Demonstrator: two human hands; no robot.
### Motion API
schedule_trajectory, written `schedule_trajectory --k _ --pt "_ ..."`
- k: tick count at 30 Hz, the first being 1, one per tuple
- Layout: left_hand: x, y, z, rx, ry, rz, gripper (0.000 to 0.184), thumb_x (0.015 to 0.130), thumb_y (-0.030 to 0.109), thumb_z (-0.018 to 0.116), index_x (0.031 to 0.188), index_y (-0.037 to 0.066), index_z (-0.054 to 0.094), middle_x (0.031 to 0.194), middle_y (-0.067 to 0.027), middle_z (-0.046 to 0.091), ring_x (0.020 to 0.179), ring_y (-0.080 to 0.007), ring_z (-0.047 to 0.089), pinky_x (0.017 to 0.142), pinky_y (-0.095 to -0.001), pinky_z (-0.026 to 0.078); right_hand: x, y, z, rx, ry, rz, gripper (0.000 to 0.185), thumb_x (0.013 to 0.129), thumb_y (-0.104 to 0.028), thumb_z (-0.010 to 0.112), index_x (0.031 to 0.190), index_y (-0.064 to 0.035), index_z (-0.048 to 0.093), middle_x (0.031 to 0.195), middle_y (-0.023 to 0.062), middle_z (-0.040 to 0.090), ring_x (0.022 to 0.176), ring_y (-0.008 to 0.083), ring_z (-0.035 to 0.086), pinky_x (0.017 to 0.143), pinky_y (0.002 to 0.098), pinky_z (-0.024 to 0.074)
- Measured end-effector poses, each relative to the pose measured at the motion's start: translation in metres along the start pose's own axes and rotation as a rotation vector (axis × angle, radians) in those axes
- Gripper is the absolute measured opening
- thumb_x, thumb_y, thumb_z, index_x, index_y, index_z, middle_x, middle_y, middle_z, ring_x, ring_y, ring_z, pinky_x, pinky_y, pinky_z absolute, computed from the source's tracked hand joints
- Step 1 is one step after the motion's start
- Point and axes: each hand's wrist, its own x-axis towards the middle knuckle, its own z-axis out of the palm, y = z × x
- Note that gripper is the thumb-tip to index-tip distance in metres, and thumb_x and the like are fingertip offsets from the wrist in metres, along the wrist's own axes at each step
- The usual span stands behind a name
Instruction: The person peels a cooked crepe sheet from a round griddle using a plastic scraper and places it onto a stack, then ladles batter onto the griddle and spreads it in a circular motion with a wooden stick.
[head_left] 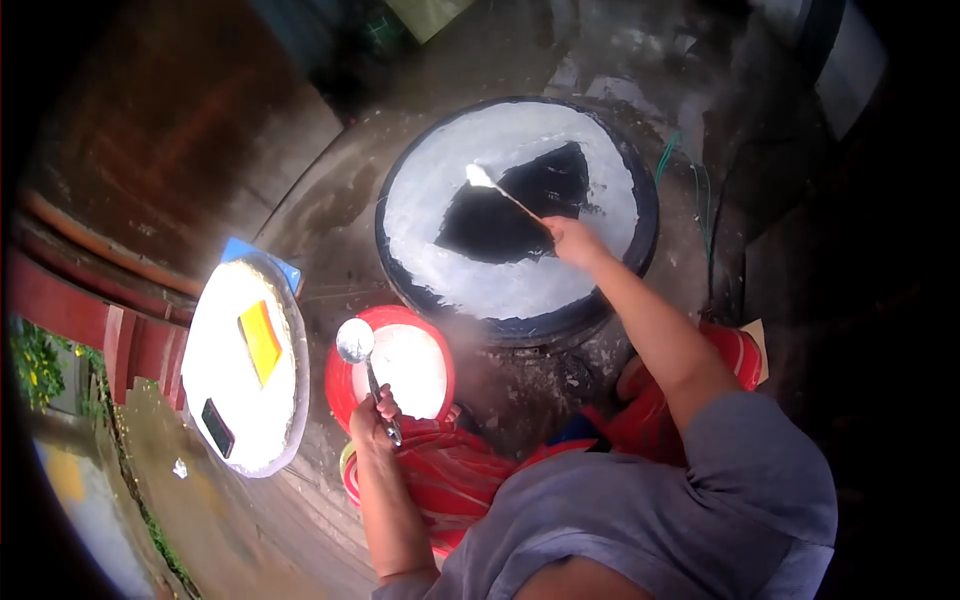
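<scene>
A metal ladle (356, 342) is gripped by its handle in my left hand (374, 420), its bowl coated white, over the rim of a red bucket (342, 398). White liquid batter (415, 370) fills the bucket. In my right hand (577, 243) is a thin stick-like spreader (520, 207) with a white, batter-covered end. That end touches or hangs just over a large round black griddle (647, 205). White batter (425, 205) forms a broad ring on the griddle, around an uncovered dark patch (500, 220) in the middle.
To the left stands a round white surface (225, 330) bearing a yellow flat piece (262, 340) and a phone (217, 428). A blue object (283, 270) shows behind it. Red bars (70, 300) run along the left. A green cord (667, 155) lies right of the griddle.
</scene>
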Motion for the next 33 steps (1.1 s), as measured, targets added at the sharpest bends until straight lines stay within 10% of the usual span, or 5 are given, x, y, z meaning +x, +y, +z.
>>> schedule_trajectory --k 12,18,26,29,33 --pt "-0.001 0.002 -0.005 -0.006 -0.035 -0.026 0.032 0.095 0.018 0.023 0.096 -0.007 0.042 0.073 -0.0069 0.045 0.050 -0.0112 0.039 0.045 -0.0224 0.036 0.004 0.000 0.000 -0.026 -0.104 -0.139 0.030 0.086 -0.020 0.044 0.110 -0.0221 0.062 0.103 0.0072 0.063 0.093 0.0254 0.060 0.078 0.0335 0.0472" --pt "-0.002 0.001 -0.007 0.036 -0.021 0.018 0.028 0.094 0.014 0.024 0.097 -0.007 0.042 0.073 -0.0075 0.047 0.050 -0.0106 0.040 0.044 -0.0220 0.036 0.000 0.010 -0.029 0.068 -0.112 0.198 0.028 0.087 -0.011 0.047 0.112 -0.0114 0.060 0.096 0.0111 0.064 0.085 0.0192 0.060 0.073 0.0293 0.0461" --pt "-0.002 0.001 -0.009 0.022 -0.044 0.011 0.026 0.093 0.013 0.026 0.095 -0.007 0.042 0.074 -0.0071 0.048 0.050 -0.0108 0.041 0.044 -0.0222 0.037 -0.038 -0.036 -0.049 -0.153 -0.345 -0.064 0.031 0.078 -0.019 0.054 0.108 -0.0222 0.063 0.096 0.0067 0.064 0.088 0.0248 0.061 0.072 0.0323 0.0478" --pt "-0.005 -0.001 -0.008 0.046 -0.027 0.048 0.026 0.093 0.013 0.026 0.094 -0.007 0.042 0.073 -0.0074 0.048 0.050 -0.0108 0.041 0.044 -0.0224 0.037 -0.061 -0.032 -0.055 -0.363 0.179 -0.305 0.038 0.070 -0.013 0.058 0.106 -0.0210 0.063 0.084 0.0053 0.061 0.079 0.0249 0.060 0.066 0.0357 0.0486" --pt "-0.002 0.000 -0.009 0.013 -0.041 0.011 0.027 0.093 0.014 0.025 0.093 -0.007 0.042 0.073 -0.0079 0.048 0.051 -0.0112 0.041 0.044 -0.0226 0.038 -0.113 -0.062 0.012 -0.469 0.206 -0.485 0.054 0.065 -0.007 0.061 0.118 -0.0147 0.054 0.082 0.0056 0.054 0.077 0.0237 0.057 0.061 0.0373 0.0483"
